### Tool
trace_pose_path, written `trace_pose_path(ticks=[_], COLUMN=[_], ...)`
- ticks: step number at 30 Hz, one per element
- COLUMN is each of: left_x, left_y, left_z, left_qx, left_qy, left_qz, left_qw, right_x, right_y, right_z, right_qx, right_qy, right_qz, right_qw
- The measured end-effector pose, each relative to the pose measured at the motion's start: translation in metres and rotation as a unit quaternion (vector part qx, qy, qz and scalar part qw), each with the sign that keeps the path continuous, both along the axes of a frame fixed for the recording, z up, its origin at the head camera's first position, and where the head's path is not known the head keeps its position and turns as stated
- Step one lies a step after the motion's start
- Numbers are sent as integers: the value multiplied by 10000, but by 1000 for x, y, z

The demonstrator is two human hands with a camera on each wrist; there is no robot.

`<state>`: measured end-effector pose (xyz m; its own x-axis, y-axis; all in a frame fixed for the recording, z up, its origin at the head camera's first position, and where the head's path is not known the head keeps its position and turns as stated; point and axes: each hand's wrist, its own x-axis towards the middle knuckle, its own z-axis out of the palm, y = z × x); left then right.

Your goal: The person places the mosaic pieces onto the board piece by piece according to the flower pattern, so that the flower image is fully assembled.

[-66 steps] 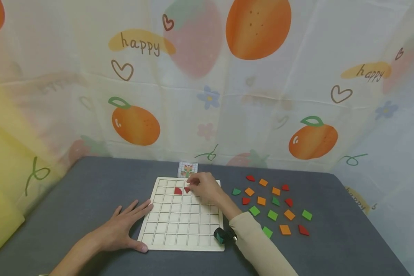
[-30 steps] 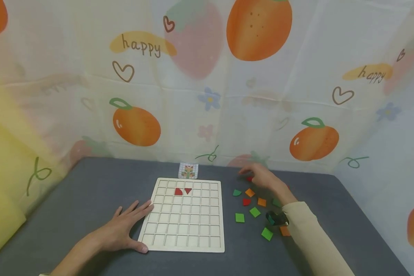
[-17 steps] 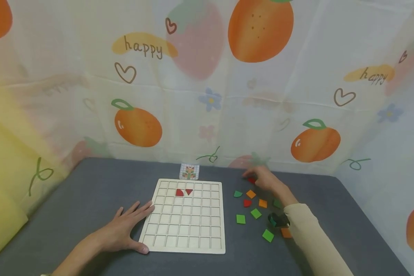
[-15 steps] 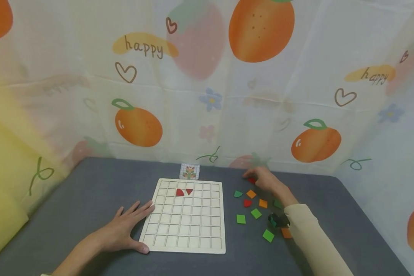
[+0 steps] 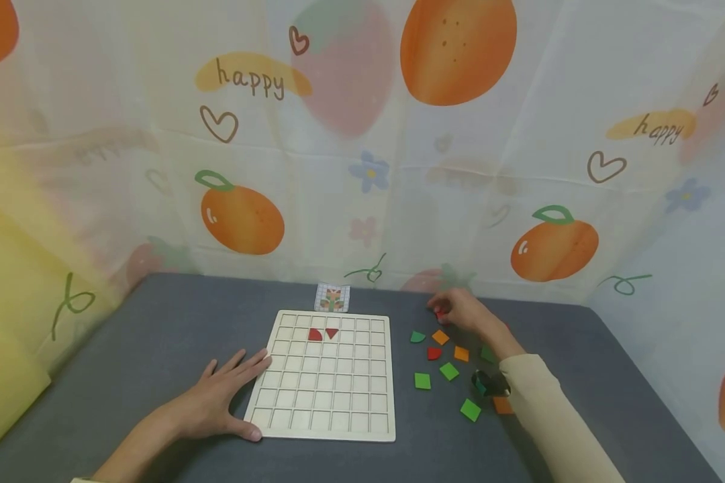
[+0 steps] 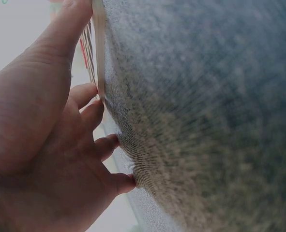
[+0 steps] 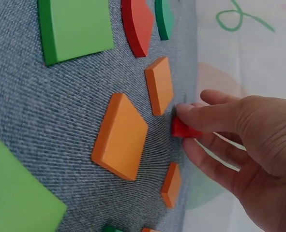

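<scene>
A white grid board (image 5: 320,382) lies on the dark table, with a red quarter-round piece (image 5: 315,335) and a red triangle (image 5: 331,333) in its upper rows. My left hand (image 5: 214,402) lies with spread fingers against the board's left edge; the left wrist view shows its thumb and fingertips at that edge. Right of the board, my right hand (image 5: 462,312) pinches a red piece at the back of the scattered pieces. In the right wrist view, thumb and fingers of the right hand (image 7: 249,140) are around the red piece (image 7: 182,128), partly covering it.
A small patterned card (image 5: 332,298) lies behind the board. Green, orange and red pieces are scattered right of the board, among them a green square (image 5: 470,410) and an orange piece (image 5: 462,353). The right forearm covers some. A printed curtain (image 5: 362,134) hangs behind the table.
My right hand has moved from the board's top to the pieces on the right, and its fingers have closed on a red one there. The left hand stays at the board's edge.
</scene>
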<state>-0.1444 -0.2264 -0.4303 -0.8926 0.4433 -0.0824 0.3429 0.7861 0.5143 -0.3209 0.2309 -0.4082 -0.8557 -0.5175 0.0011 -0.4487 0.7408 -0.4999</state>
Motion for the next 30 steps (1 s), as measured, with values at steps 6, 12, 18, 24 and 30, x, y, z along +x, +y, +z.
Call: trace_pose_path(ticks=[6,12,18,24,30], left_x=[0,0,0,0,1], left_y=[0,0,0,0,-1], left_z=[0,-1,-1,0,1], left_qx=[5,11,43,67,141], left_qy=[4,-23,-95,-109,-66], left_qz=[8,1,36,31,-14], left_qw=[10000,10000,9999,9999,9999], right_x=[2,3,6,12,17], right_y=[0,1,-2,-11,-19], right_z=[3,5,8,12,9], right_qx=[89,52,37,20,-21], right_qy=[-27,-285,-152,266,871], right_qz=[-40,-157,-206,-36,81], right_qw=[9999,9995,9997,9996,9962])
